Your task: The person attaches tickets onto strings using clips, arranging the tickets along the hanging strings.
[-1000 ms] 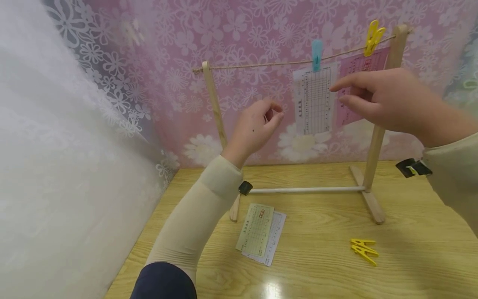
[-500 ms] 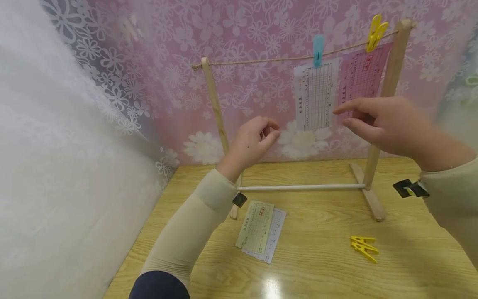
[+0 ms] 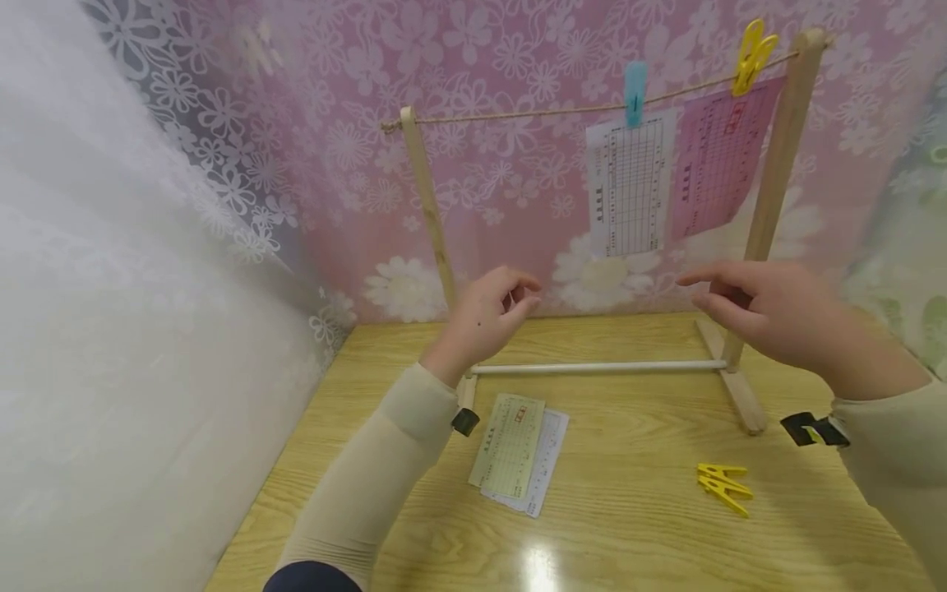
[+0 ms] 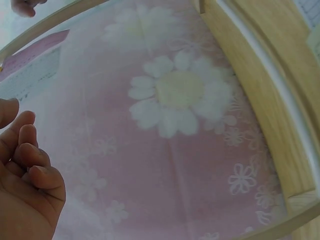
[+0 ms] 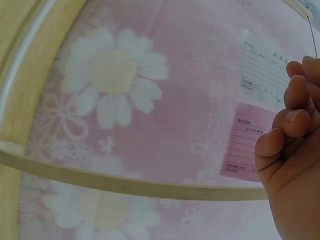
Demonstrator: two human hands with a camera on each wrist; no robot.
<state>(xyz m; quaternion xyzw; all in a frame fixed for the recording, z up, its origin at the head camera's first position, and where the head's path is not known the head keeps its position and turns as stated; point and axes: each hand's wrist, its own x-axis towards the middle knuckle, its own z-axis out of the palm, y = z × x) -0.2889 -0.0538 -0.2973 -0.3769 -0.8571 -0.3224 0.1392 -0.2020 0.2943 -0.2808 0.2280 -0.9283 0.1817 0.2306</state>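
Wooden drying rack (image 3: 769, 189) as landmark: a white slip (image 3: 629, 185) under a blue peg (image 3: 635, 82) and a pink slip (image 3: 721, 156) under a yellow peg (image 3: 750, 45) already hang from its twine. Two printed paper slips (image 3: 518, 452) and yellow plastic pegs (image 3: 723, 487) remain on the grained worktop (image 3: 636, 526) before it. Left hand (image 3: 484, 316) and right hand (image 3: 769, 316) hover near its base rail, each grip loosely curled, holding nothing.

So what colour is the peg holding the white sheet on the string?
Light blue peg; the head view shows it best.
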